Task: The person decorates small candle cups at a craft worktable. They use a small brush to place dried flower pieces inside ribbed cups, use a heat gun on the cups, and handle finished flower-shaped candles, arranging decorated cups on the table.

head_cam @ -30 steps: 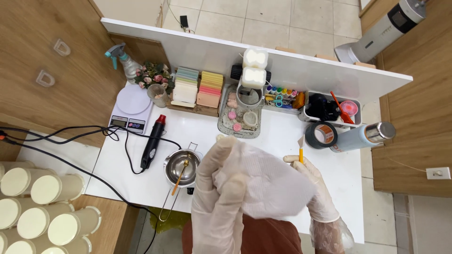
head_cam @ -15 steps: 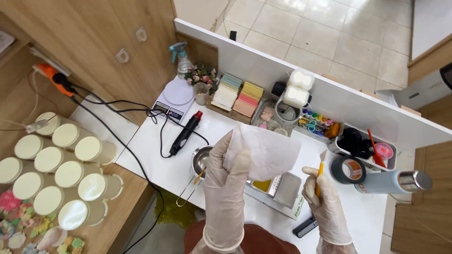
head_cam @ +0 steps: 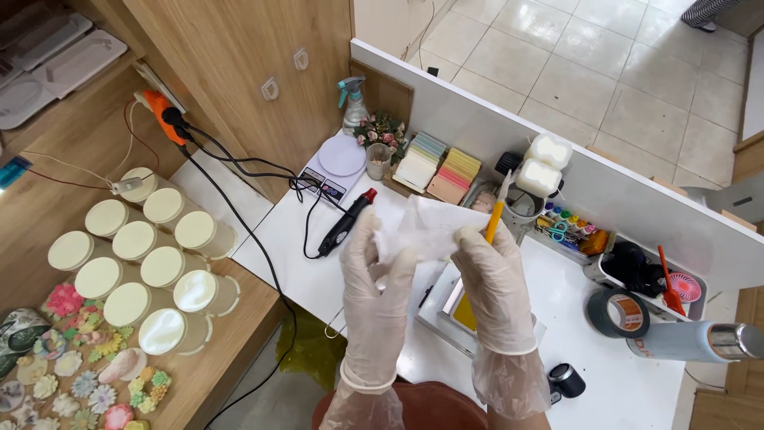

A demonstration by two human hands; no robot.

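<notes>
1. Left hand: gloved, raised above the tabletop, fingers closed on the left part of a white tissue.
2. Right hand: gloved, just beside the left hand, gripping the tissue's right edge together with a yellow-handled tool that stands nearly upright, pale tip uppermost.
3. White tissue: crumpled sheet held in the air between both hands, above the middle of the tabletop.
4. Yellow tray: lies flat on the tabletop beneath the right hand, partly hidden by it.
5. Black rotary tool: lies on the tabletop left of the hands, red tip towards the back wall, cord trailing off to the left.
6. White kitchen scale: at the back left of the tabletop, next to a small glass and stacked coloured pads.
7. Tape roll: dark, on the tabletop well to the right, touching a silver cylinder lying on its side.
8. White-lidded jars: set in rows on the wooden shelf at the left; moulded flower pieces lie in front of them.
</notes>
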